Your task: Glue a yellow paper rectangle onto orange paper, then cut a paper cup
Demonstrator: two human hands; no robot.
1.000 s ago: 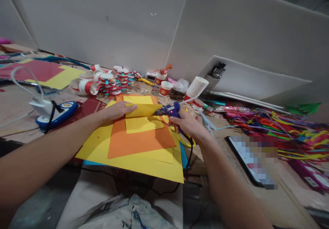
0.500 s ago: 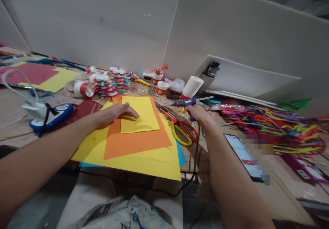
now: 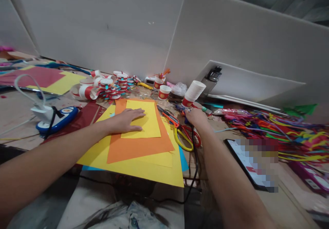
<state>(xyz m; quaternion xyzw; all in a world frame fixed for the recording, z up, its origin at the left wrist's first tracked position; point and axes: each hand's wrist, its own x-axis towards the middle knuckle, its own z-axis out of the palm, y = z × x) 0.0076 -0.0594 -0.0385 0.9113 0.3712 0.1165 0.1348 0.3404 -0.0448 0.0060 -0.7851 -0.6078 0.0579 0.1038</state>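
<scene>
My left hand (image 3: pixel 126 121) lies on a small yellow sheet (image 3: pixel 150 121), palm down with its fingers apart. Beneath that sheet is an orange sheet (image 3: pixel 138 150), which rests on larger yellow paper (image 3: pixel 159 174) with a blue corner (image 3: pixel 183 160) poking out. My right hand (image 3: pixel 195 116) is closed round a blue hot glue gun (image 3: pixel 182 108), mostly hidden by the hand. Its black cord (image 3: pixel 196 164) hangs over the table edge. Scissors (image 3: pixel 185 138) with red and yellow handles lie between the paper and my right hand, alongside an orange-and-black cutter (image 3: pixel 169 117).
Behind the paper stand a stack of paper cups (image 3: pixel 194 92), a single cup (image 3: pixel 164 92) and several cup crafts (image 3: pixel 110 86). Colourful pipe cleaners (image 3: pixel 272 129) and a phone (image 3: pixel 246 164) lie at right. A blue-and-white power strip (image 3: pixel 60 119) sits at left.
My left hand has shifted right on the yellow sheet and spread its fingers flat. The glue gun has turned and dropped lower in my right hand. The view has tilted slightly.
</scene>
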